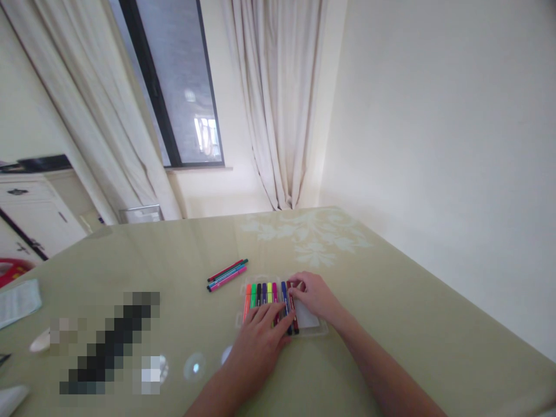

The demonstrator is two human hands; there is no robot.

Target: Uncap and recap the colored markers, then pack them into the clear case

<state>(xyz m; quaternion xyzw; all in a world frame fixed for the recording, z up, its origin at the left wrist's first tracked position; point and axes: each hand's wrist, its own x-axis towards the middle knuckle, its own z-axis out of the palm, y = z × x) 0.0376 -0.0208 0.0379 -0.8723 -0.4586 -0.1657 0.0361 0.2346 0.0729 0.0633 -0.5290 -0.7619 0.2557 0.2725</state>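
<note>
text: none legible | blue marker [285, 292]: pale print, too small to read

Home interior, indicated by long pale curtains [282, 87] flanking a dark-framed window [180, 69], white cabinet [35, 220] with ornate dark fittings, glossy tabletop [147, 255] with leaf-and-flower pattern

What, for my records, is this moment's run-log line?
left hand: over markers | right hand: at dark-red marker | loose pens: on table

Pale curtains [278, 87] flank dark-framed window [185, 69]; plain white wall [443, 127] right, white cabinet [32, 211] left.
</note>
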